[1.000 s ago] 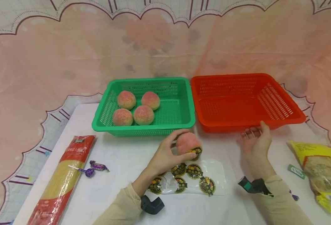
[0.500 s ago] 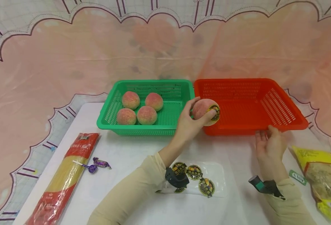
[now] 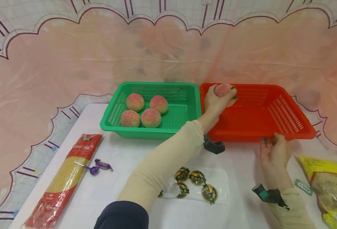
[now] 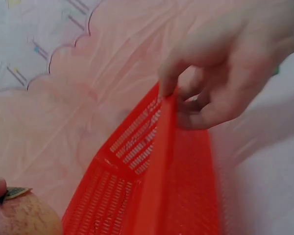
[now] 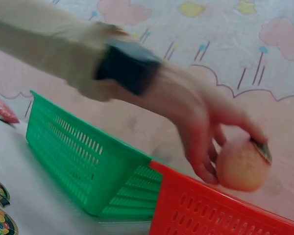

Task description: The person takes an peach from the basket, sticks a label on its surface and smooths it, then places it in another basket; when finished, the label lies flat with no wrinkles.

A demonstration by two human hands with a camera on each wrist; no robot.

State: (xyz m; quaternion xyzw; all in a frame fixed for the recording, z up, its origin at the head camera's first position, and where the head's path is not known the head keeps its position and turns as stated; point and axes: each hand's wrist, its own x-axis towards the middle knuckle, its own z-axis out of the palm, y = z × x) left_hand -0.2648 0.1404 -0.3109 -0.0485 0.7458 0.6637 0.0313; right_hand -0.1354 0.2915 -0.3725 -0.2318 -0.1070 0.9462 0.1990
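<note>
My left hand point(image 3: 214, 103) holds a pink and yellow peach point(image 3: 222, 90) above the left side of the red basket point(image 3: 248, 119). A black and gold round sticker point(image 5: 261, 149) is on the peach, with the thumb at it. At the basket's front rim, my right hand point(image 3: 275, 156) pinches the edge, thumb over the top and fingers curled against the outside, as the left wrist view shows. Several more peaches point(image 3: 151, 118) lie in the left part of the green basket point(image 3: 145, 129). Nothing but bare mesh shows on the red basket's visible floor.
A clear sheet of round fruit stickers point(image 3: 197, 178) lies in front of the baskets. To the left are a red noodle packet point(image 3: 68, 168), a lollipop point(image 3: 94, 170) and a purple wrapped candy point(image 3: 103, 165). On the right lie a yellow bag point(image 3: 332, 190) and a small green packet point(image 3: 303, 187).
My left hand has carried the stickered peach from above the sticker sheet, up and right, to over the red basket. My right hand has shifted slightly right along the basket's front rim.
</note>
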